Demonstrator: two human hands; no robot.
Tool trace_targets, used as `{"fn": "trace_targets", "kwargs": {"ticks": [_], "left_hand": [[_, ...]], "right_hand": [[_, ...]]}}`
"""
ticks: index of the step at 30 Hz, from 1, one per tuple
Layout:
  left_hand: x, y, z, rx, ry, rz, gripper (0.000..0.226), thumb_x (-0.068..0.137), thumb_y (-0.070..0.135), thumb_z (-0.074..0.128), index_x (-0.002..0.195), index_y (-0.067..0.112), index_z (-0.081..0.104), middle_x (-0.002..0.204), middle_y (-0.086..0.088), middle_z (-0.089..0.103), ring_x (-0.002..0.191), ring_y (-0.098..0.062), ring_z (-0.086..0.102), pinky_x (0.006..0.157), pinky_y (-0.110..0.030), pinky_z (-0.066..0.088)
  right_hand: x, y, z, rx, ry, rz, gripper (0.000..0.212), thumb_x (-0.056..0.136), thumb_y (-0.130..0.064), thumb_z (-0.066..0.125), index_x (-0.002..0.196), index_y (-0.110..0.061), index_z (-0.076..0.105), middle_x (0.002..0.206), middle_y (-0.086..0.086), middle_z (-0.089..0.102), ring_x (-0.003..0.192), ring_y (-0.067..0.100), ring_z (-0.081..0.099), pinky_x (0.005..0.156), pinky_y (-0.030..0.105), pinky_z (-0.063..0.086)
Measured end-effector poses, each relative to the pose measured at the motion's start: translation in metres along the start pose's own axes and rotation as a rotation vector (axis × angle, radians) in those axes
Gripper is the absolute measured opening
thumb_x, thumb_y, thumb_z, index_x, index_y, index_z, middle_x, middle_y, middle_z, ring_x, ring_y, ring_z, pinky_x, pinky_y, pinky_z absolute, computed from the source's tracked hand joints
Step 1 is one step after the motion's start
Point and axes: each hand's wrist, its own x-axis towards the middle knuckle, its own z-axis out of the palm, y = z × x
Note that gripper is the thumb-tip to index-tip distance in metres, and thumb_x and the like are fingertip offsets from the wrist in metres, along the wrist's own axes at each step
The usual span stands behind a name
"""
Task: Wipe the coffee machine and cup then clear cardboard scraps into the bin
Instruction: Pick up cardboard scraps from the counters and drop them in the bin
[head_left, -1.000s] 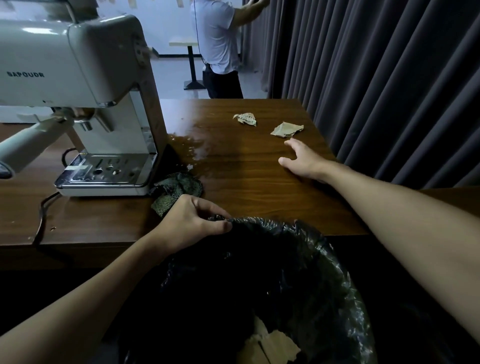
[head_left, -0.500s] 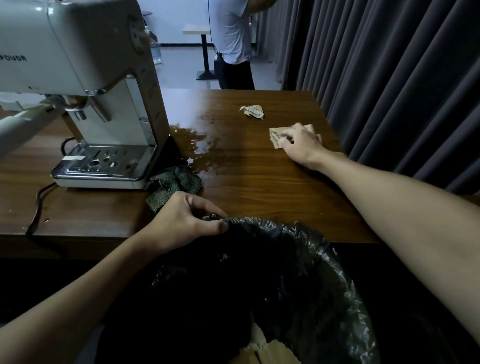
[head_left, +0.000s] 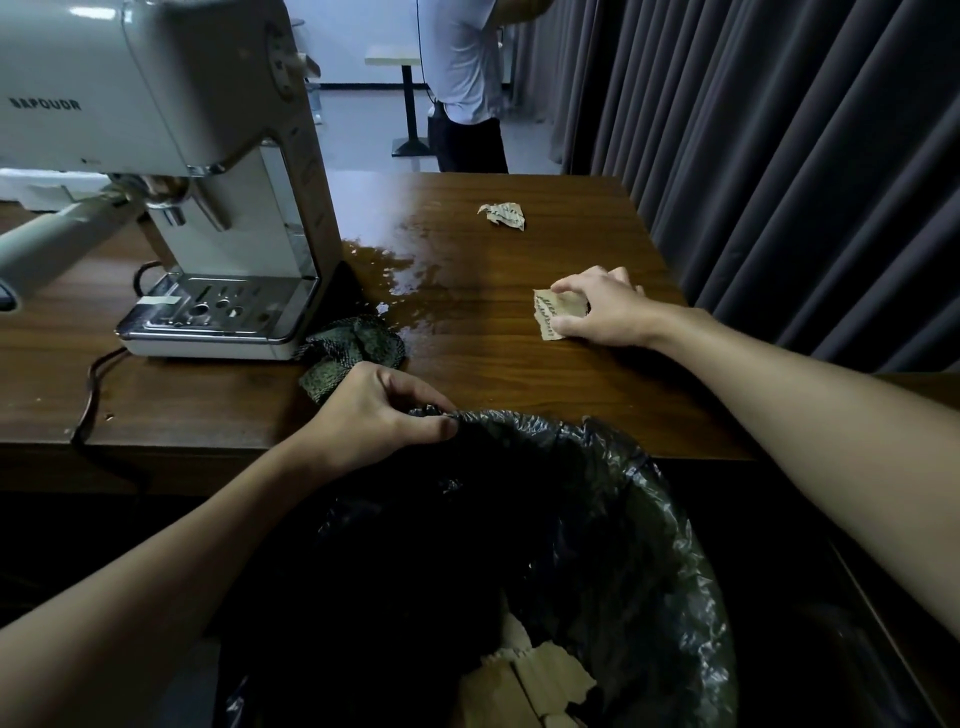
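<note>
A white coffee machine (head_left: 156, 93) is seen on the left part of a dark wooden desk (head_left: 519, 374), with its metal drip tray (head_left: 218, 312) facing the camera and a pale handle (head_left: 52, 244) projecting to the left. A dark cable (head_left: 91, 384) is trailed from the machine's base over the near edge of the desk. A crumpled green cloth (head_left: 353, 348) is laid against the machine's front right corner, and a wet patch (head_left: 410, 270) is spread on the wood just behind it.

2 cardboard scraps are left on the desk. The near scrap (head_left: 550, 314) is lying on the right part of the desk and is pinched by the right grip (head_left: 597, 306), a bare hand, with the thumb pressed at its lower edge and the curled fingers set over its upper edge. The far scrap (head_left: 501, 214) is lying crumpled toward the back of the desk, well apart from both hands.

A bin (head_left: 649, 467) lined with a black plastic bag is held below the near edge of the desk. Its rim is pinched on the left side by the left grip (head_left: 374, 410), with thumb and curled fingers closed on the plastic, just in front of the cloth. Several pale cardboard pieces (head_left: 530, 680) are seen at the bottom of the bag.

A grey curtain (head_left: 779, 156) is hung along the right side of the desk. Beyond the far edge a person (head_left: 462, 78) in a light shirt and dark trousers is seen standing beside a small table (head_left: 395, 54).
</note>
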Motion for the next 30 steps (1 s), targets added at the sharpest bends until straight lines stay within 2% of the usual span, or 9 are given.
{"fn": "trace_targets", "kwargs": {"ticks": [4, 7, 10, 15, 18, 21, 26, 28, 30], "left_hand": [[0.000, 0.000, 0.000, -0.003, 0.001, -0.001, 0.009, 0.076, 0.007, 0.083, 0.084, 0.009, 0.081, 0.079, -0.013, 0.077, 0.063, -0.008, 0.068, 0.058, -0.015, 0.052], [-0.001, 0.001, 0.000, 0.007, -0.004, 0.000, 0.009, 0.076, 0.009, 0.083, 0.085, 0.010, 0.081, 0.080, -0.015, 0.077, 0.065, -0.012, 0.069, 0.060, -0.018, 0.053], [-0.002, 0.001, -0.001, 0.008, -0.012, -0.006, 0.008, 0.077, 0.010, 0.083, 0.084, 0.012, 0.082, 0.079, -0.011, 0.077, 0.064, -0.010, 0.070, 0.059, -0.017, 0.053], [-0.002, 0.001, -0.002, 0.016, -0.026, 0.005, 0.006, 0.077, 0.011, 0.084, 0.081, 0.015, 0.082, 0.079, -0.008, 0.078, 0.066, -0.008, 0.070, 0.061, -0.016, 0.053], [-0.002, 0.002, -0.003, -0.001, -0.042, -0.001, 0.007, 0.077, 0.012, 0.084, 0.083, 0.014, 0.082, 0.081, -0.010, 0.078, 0.069, -0.013, 0.071, 0.062, -0.019, 0.054], [-0.002, 0.002, -0.002, 0.018, -0.045, 0.001, 0.009, 0.078, 0.012, 0.084, 0.087, 0.012, 0.082, 0.083, -0.012, 0.078, 0.071, -0.018, 0.070, 0.065, -0.026, 0.055], [-0.001, 0.003, -0.004, -0.019, -0.070, -0.011, 0.007, 0.077, 0.014, 0.084, 0.083, 0.017, 0.082, 0.077, -0.008, 0.078, 0.062, -0.008, 0.069, 0.056, -0.016, 0.051], [0.000, 0.003, -0.005, -0.041, -0.081, -0.017, 0.007, 0.077, 0.014, 0.084, 0.083, 0.018, 0.082, 0.074, -0.005, 0.077, 0.059, -0.005, 0.067, 0.054, -0.014, 0.048], [0.001, 0.002, -0.004, -0.037, -0.080, -0.008, 0.008, 0.077, 0.013, 0.085, 0.082, 0.019, 0.082, 0.073, -0.005, 0.077, 0.058, -0.004, 0.066, 0.053, -0.015, 0.048]], "right_hand": [[-0.007, 0.002, -0.007, 0.036, -0.027, 0.065, 0.062, 0.078, -0.052, 0.072, 0.129, -0.028, 0.048, 0.126, 0.001, 0.042, 0.122, 0.021, 0.034, 0.107, 0.046, 0.033], [-0.015, 0.001, -0.015, 0.215, -0.048, 0.090, 0.036, 0.083, -0.038, 0.073, 0.111, -0.022, 0.058, 0.114, 0.003, 0.055, 0.102, 0.018, 0.054, 0.080, 0.032, 0.049], [-0.027, -0.005, -0.029, 0.373, -0.096, 0.055, 0.012, 0.088, -0.023, 0.069, 0.097, -0.016, 0.065, 0.101, 0.004, 0.063, 0.090, 0.015, 0.060, 0.063, 0.020, 0.046], [-0.053, -0.024, -0.054, 0.611, -0.203, -0.063, 0.017, 0.089, -0.016, 0.067, 0.102, -0.006, 0.067, 0.101, 0.009, 0.065, 0.088, 0.016, 0.063, 0.064, 0.019, 0.053], [-0.066, -0.040, -0.061, 0.757, -0.462, -0.175, 0.022, 0.089, -0.013, 0.065, 0.106, -0.001, 0.064, 0.100, 0.012, 0.065, 0.087, 0.017, 0.065, 0.068, 0.024, 0.055], [-0.065, -0.050, -0.057, 0.736, -0.667, -0.247, 0.035, 0.089, -0.018, 0.063, 0.114, 0.006, 0.059, 0.103, 0.013, 0.068, 0.088, 0.020, 0.066, 0.069, 0.026, 0.056], [-0.023, -0.045, -0.031, 0.546, -0.303, -0.171, 0.027, 0.093, -0.024, 0.063, 0.118, -0.014, 0.063, 0.115, 0.005, 0.065, 0.109, 0.020, 0.063, 0.084, 0.030, 0.057], [0.001, -0.037, -0.017, 0.484, -0.162, -0.124, 0.036, 0.093, -0.027, 0.064, 0.127, -0.022, 0.057, 0.125, -0.002, 0.057, 0.122, 0.018, 0.053, 0.083, 0.021, 0.048], [0.028, -0.029, -0.004, 0.441, -0.078, -0.070, 0.051, 0.091, -0.031, 0.065, 0.138, -0.025, 0.048, 0.141, 0.002, 0.047, 0.134, 0.020, 0.041, 0.091, 0.023, 0.038]]}}
